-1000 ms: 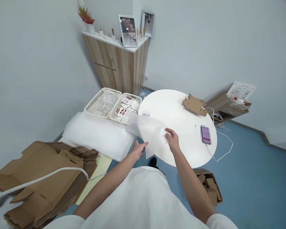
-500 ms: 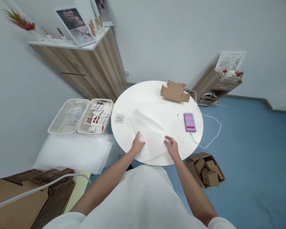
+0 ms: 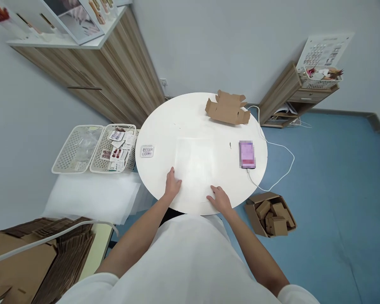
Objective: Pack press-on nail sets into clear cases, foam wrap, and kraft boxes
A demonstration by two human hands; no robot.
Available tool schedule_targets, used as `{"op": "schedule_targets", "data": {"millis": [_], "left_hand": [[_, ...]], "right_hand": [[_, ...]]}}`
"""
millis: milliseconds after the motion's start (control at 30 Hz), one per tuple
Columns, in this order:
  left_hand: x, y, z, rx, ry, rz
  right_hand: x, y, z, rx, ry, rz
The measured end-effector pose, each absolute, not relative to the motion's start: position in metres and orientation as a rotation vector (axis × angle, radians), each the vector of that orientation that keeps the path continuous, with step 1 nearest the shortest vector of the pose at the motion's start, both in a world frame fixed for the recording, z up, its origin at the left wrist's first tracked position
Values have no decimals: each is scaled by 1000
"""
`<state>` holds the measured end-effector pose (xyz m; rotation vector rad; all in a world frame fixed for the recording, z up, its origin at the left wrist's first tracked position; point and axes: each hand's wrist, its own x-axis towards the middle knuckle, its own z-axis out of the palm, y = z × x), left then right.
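A thin white sheet [image 3: 194,166] lies flat on the round white table [image 3: 183,122], near its front edge. My left hand [image 3: 172,183] rests on the sheet's near left corner, fingers flat and apart. Over at the sheet's near right corner my right hand [image 3: 219,198] presses down, fingers also stretched out. A small clear packet [image 3: 146,151] lies at the table's left edge. A flat unfolded cardboard box [image 3: 227,108] sits at the far side. A phone [image 3: 247,154] with a white cable lies on the right.
Two white baskets [image 3: 95,148] with small packets stand left of the table, above a stack of white sheets [image 3: 95,196]. Flat cardboard blanks [image 3: 34,257] pile at bottom left. A cardboard box of small boxes [image 3: 270,213] sits on the blue floor. A wooden cabinet [image 3: 91,71] stands behind.
The sheet was carried from the left stack onto the table and laid flat. Both hands went from pinching its edge to lying flat on its near corners. The view swung right.
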<state>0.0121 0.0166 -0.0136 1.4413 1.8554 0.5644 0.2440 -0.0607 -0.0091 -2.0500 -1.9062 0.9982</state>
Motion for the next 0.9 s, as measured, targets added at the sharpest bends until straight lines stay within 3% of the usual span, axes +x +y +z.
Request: {"op": "schedule_targets", "data": {"millis": [167,300,467,900], "left_hand": [[8,14,-5,1617,1983,477],[6,-1,2,1940,1804,220],[10,-9,4,1998,1663,-47],[23,3,0,2050,1622,-163]], "right_hand": [[241,-56,-5,-2076,-2007,729],[227,-37,-4,-1896,-2218,594],[211,-17,-10,-1872,-2286,634],[229,-20,-19,-1948,-2240,597]]}}
